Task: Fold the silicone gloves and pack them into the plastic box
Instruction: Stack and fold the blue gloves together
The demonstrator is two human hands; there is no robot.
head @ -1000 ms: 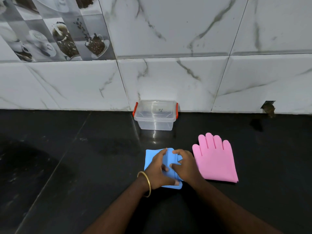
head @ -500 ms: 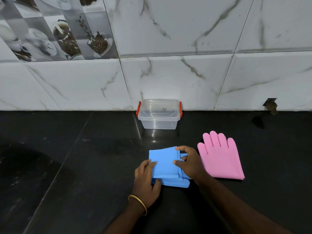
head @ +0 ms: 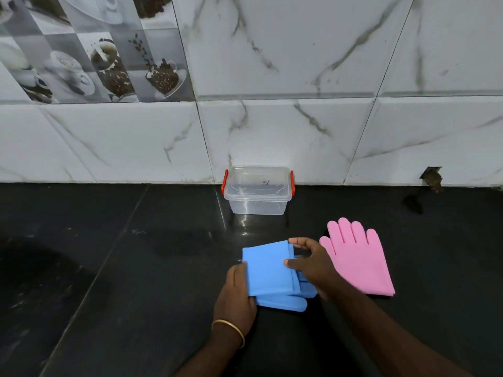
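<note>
A blue silicone glove (head: 268, 268) lies folded over itself on the black counter, its fingertips sticking out at the lower right. My left hand (head: 235, 292) grips its lower left edge. My right hand (head: 310, 263) pinches the folded flap at its right edge, thumb on top. A pink silicone glove (head: 359, 259) lies flat and unfolded just right of my right hand, fingers pointing away from me. The clear plastic box (head: 258, 190) with red side latches and its lid on stands against the wall, beyond the blue glove.
The black stone counter (head: 109, 268) runs left and right. A marble-tiled wall (head: 299, 118) rises right behind the box. A small hole in the wall tile (head: 431, 178) shows at the far right.
My left hand slid from the top of the blue glove down to its lower left edge. The folded flap now lies flatter and my right hand holds its right edge.
</note>
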